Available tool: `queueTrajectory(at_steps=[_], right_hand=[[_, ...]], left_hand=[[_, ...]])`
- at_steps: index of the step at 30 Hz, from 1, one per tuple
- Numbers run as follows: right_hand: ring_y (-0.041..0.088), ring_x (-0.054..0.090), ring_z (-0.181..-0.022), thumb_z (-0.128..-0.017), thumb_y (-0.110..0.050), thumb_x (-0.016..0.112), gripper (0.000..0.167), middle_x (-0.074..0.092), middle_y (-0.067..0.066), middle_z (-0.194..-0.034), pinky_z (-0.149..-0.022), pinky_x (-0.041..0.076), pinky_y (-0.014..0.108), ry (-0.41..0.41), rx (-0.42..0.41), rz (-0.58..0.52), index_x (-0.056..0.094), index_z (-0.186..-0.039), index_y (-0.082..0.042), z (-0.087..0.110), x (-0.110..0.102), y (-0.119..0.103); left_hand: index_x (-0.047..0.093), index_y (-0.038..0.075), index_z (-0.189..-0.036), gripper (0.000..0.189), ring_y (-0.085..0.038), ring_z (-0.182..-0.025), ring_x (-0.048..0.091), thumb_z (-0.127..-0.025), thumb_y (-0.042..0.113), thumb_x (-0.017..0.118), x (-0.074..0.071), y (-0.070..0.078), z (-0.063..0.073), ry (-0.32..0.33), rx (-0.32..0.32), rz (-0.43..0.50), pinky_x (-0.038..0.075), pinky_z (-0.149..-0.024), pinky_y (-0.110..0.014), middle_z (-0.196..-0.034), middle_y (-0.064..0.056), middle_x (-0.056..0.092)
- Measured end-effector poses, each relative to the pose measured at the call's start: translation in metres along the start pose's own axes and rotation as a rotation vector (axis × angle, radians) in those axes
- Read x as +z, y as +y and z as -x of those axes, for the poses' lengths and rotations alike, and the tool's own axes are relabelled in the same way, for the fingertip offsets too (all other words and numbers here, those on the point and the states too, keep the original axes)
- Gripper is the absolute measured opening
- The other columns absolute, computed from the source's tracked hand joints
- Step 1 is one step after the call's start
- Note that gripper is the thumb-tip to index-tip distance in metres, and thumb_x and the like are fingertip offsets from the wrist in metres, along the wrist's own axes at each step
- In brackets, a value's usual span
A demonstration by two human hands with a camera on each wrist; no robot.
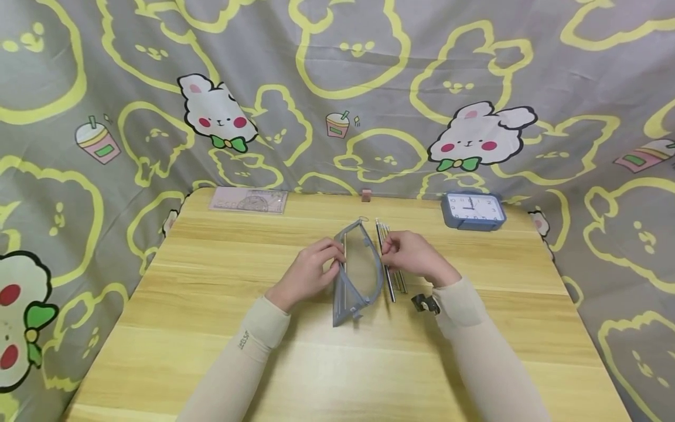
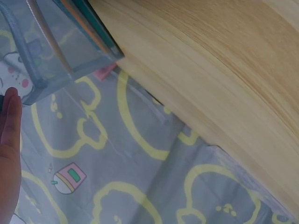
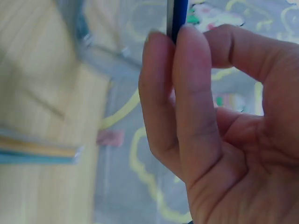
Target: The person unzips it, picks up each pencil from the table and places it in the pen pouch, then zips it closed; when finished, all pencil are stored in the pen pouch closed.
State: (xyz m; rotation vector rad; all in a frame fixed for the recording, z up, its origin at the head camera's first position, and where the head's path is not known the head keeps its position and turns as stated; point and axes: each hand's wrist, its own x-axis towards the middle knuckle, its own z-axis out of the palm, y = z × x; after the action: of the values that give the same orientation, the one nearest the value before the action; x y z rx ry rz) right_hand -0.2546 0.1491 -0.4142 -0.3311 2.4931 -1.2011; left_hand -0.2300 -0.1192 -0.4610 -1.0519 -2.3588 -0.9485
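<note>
A see-through pencil case (image 1: 357, 299) with blue-grey edging stands open on its side near the middle of the table. My left hand (image 1: 311, 271) grips its left edge; only part of that hand (image 2: 10, 140) enters the left wrist view. Several pencils (image 2: 53, 39) show through the case's clear wall. Just right of the case, my right hand (image 1: 413, 255) pinches a dark blue and silver pencil (image 3: 177, 16) between thumb and fingertips. Beneath that hand, several more pencils (image 1: 402, 282) lie side by side on the table.
A small black object (image 1: 425, 303) is by my right wrist. At the back of the wooden table (image 1: 211, 305) are a flat pinkish pouch or card (image 1: 248, 200), a small pink block (image 1: 366, 195) and a blue clock (image 1: 473, 211). A patterned curtain (image 1: 295, 158) hangs behind.
</note>
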Motion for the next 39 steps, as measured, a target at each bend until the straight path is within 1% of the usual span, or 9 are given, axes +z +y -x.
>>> queueTrajectory(at_steps=[5,10,15,18,21,25,28,33,39], right_hand=[[0.021,0.069,-0.067,-0.084,-0.003,0.069,0.010,0.065,0.005,-0.079,-0.066,0.062,0.036,-0.056,-0.045,0.048,0.065,-0.093,-0.006,0.010,0.006,-0.017],[0.014,0.066,-0.063,-0.085,-0.001,0.069,0.010,0.064,0.004,-0.078,-0.063,0.063,0.033,-0.093,-0.066,0.069,0.064,-0.090,-0.008,0.010,0.013,-0.022],[0.018,0.068,-0.064,-0.086,-0.003,0.069,0.009,0.064,0.003,-0.077,-0.060,0.059,0.030,-0.101,-0.062,0.072,0.064,-0.089,-0.010,0.002,0.020,-0.025],[0.026,0.072,-0.067,-0.088,-0.006,0.068,0.005,0.066,0.003,-0.075,-0.058,0.055,0.028,-0.102,-0.062,0.078,0.064,-0.090,-0.009,-0.004,0.023,-0.027],[0.031,0.074,-0.070,-0.090,-0.006,0.067,0.003,0.067,0.003,-0.075,-0.057,0.054,0.027,-0.102,-0.059,0.082,0.064,-0.090,-0.008,-0.009,0.024,-0.029],[0.026,0.073,-0.066,-0.090,-0.004,0.066,0.005,0.067,0.003,-0.075,-0.057,0.054,0.026,-0.098,-0.053,0.094,0.063,-0.089,-0.008,-0.014,0.024,-0.029],[0.021,0.071,-0.065,-0.090,-0.004,0.065,0.005,0.067,0.003,-0.075,-0.056,0.053,0.026,-0.093,-0.051,0.115,0.063,-0.088,-0.008,-0.015,0.025,-0.029],[0.023,0.073,-0.066,-0.091,-0.006,0.066,0.005,0.067,0.003,-0.075,-0.053,0.050,0.025,-0.087,-0.047,0.148,0.063,-0.089,-0.009,-0.017,0.026,-0.027],[0.026,0.076,-0.070,-0.094,-0.008,0.067,0.005,0.068,0.004,-0.078,-0.053,0.052,0.025,-0.082,-0.042,0.142,0.064,-0.090,-0.009,-0.018,0.027,-0.028]], left_hand=[[0.074,0.005,-0.092,0.013,-0.022,-0.100,0.074,-0.090,-0.007,0.071,-0.001,0.001,0.000,0.008,0.000,0.002,0.065,-0.088,-0.031,-0.108,-0.007,0.072],[0.074,0.006,-0.092,0.013,-0.022,-0.101,0.073,-0.090,-0.007,0.071,-0.001,0.000,0.000,0.005,-0.002,0.000,0.065,-0.088,-0.032,-0.109,-0.007,0.072],[0.073,0.006,-0.092,0.013,-0.022,-0.100,0.073,-0.089,-0.007,0.071,0.000,-0.001,-0.001,0.004,0.009,-0.013,0.064,-0.089,-0.032,-0.108,-0.007,0.072],[0.073,0.006,-0.092,0.013,-0.022,-0.101,0.073,-0.088,-0.006,0.071,0.001,0.000,-0.001,0.000,0.014,-0.013,0.064,-0.091,-0.031,-0.108,-0.007,0.072],[0.073,0.006,-0.092,0.013,-0.023,-0.100,0.073,-0.088,-0.006,0.071,0.002,0.001,-0.001,-0.012,0.011,-0.007,0.064,-0.090,-0.032,-0.108,-0.009,0.072],[0.074,0.006,-0.093,0.014,-0.022,-0.101,0.073,-0.089,-0.006,0.070,0.002,0.002,0.000,-0.032,-0.011,-0.004,0.064,-0.090,-0.032,-0.109,-0.011,0.073],[0.074,0.006,-0.094,0.014,-0.021,-0.102,0.073,-0.089,-0.006,0.070,0.002,0.003,-0.001,-0.037,-0.017,-0.011,0.064,-0.091,-0.031,-0.110,-0.009,0.072],[0.074,0.007,-0.092,0.014,-0.021,-0.102,0.073,-0.089,-0.006,0.070,0.003,0.002,-0.001,-0.036,-0.010,-0.019,0.064,-0.092,-0.031,-0.109,-0.008,0.073],[0.074,0.005,-0.092,0.013,-0.022,-0.101,0.073,-0.088,-0.007,0.070,0.002,0.003,-0.002,-0.022,0.005,-0.004,0.064,-0.091,-0.032,-0.109,-0.010,0.073]])
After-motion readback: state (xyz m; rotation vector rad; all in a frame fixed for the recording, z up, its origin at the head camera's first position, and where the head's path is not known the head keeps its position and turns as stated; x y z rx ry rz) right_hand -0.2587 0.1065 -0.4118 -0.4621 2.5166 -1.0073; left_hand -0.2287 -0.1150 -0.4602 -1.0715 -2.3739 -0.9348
